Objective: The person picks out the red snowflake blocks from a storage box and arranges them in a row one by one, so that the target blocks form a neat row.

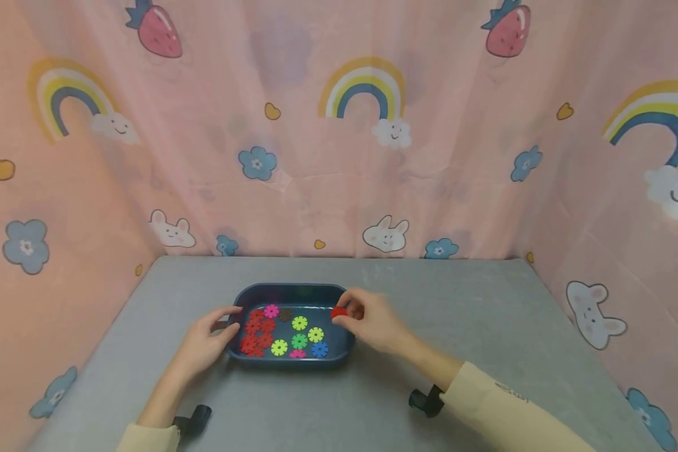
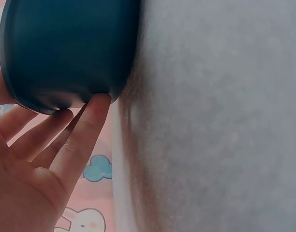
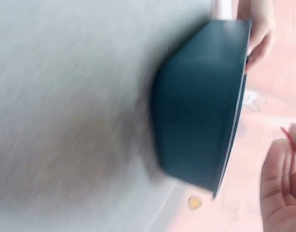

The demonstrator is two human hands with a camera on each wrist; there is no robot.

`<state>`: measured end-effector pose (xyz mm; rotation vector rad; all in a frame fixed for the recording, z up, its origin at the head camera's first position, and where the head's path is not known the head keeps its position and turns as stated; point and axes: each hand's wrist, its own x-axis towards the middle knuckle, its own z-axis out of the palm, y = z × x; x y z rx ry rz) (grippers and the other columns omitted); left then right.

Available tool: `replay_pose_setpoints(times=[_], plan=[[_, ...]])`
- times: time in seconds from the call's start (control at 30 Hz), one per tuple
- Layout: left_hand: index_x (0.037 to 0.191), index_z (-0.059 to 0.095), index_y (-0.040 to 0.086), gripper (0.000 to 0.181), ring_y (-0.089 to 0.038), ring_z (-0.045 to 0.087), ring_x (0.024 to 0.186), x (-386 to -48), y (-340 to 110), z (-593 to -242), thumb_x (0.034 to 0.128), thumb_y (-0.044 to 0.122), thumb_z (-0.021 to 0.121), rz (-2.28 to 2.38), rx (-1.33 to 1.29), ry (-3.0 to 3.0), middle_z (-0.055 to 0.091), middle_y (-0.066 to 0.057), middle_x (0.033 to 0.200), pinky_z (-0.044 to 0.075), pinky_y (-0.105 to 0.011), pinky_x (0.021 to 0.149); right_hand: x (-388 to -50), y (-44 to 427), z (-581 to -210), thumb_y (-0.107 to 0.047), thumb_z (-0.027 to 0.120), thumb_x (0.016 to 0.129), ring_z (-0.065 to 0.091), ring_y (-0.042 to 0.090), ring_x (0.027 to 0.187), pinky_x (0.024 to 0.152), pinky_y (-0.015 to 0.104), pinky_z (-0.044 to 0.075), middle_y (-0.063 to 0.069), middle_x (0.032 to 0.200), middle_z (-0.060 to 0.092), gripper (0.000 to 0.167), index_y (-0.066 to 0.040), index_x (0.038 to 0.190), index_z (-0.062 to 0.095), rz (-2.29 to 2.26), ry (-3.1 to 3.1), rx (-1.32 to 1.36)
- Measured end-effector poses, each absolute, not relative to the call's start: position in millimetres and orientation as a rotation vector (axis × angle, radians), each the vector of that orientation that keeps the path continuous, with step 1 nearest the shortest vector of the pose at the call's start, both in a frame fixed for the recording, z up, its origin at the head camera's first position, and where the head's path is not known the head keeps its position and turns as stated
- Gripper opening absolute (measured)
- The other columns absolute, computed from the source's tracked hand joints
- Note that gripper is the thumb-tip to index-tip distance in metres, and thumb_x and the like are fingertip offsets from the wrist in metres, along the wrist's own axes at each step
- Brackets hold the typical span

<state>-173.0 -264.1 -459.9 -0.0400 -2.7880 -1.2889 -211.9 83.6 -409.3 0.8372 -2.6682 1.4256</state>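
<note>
A dark blue tray [image 1: 294, 362] stands on the grey table, with notched plastic discs lying in it. Red discs [image 1: 254, 333] are heaped at its left end; yellow discs [image 1: 299, 323], a green disc [image 1: 299, 341], a blue disc [image 1: 319, 349], a pink disc [image 1: 271, 311] and a brown disc [image 1: 285, 315] lie about them. My left hand [image 1: 200, 342] holds the tray's left end, fingers [image 2: 82, 137] against the outer wall. Over the right rim, my right hand [image 1: 375, 320] pinches a red disc [image 1: 339, 312] between thumb and fingers; in the right wrist view only its red edge shows.
Grey table [image 1: 457, 301] surface surrounds the tray. A pink printed curtain [image 1: 457, 207] hangs behind the table and along both sides. Black wrist devices [image 1: 426, 400] sit near both sleeves.
</note>
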Motion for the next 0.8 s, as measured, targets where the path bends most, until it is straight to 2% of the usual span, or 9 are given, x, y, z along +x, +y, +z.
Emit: replay_pose_setpoints(times=[0.23, 0.53, 0.8], plan=[[0.139, 0.060, 0.010, 0.039, -0.046, 0.057, 0.125, -172.7, -262.1, -457.9, 0.1007, 0.015, 0.062, -1.301, -0.011, -2.798, 0.051, -0.023, 0.148, 0.046, -0.064, 0.100, -231.3, 102.5, -409.2, -0.012, 0.079, 0.090, 0.060, 0.021, 0.061, 0.057, 0.028, 0.055, 0.002, 0.078, 0.063, 0.021, -0.010, 0.108, 0.068, 1.557, -2.640, 0.617], [0.139, 0.060, 0.009, 0.039, -0.046, 0.058, 0.124, -172.0, -262.1, -458.4, 0.1007, 0.017, 0.063, -1.296, -0.019, -2.806, 0.051, -0.023, 0.148, 0.046, -0.064, 0.101, -263.3, 117.3, -418.4, -0.017, 0.077, 0.093, 0.063, 0.022, 0.066, 0.061, 0.029, 0.058, 0.008, 0.083, 0.065, 0.025, -0.007, 0.112, 0.067, 1.594, -2.635, 0.374], [0.140, 0.060, 0.010, 0.039, -0.047, 0.057, 0.126, -172.5, -262.5, -457.1, 0.1011, 0.016, 0.062, -1.296, -0.008, -2.812, 0.050, -0.023, 0.148, 0.046, -0.064, 0.101, -288.3, 116.9, -444.0, -0.018, 0.079, 0.091, 0.061, 0.021, 0.058, 0.057, 0.029, 0.056, 0.011, 0.078, 0.067, 0.024, -0.005, 0.105, 0.066, 1.630, -2.689, 0.242]])
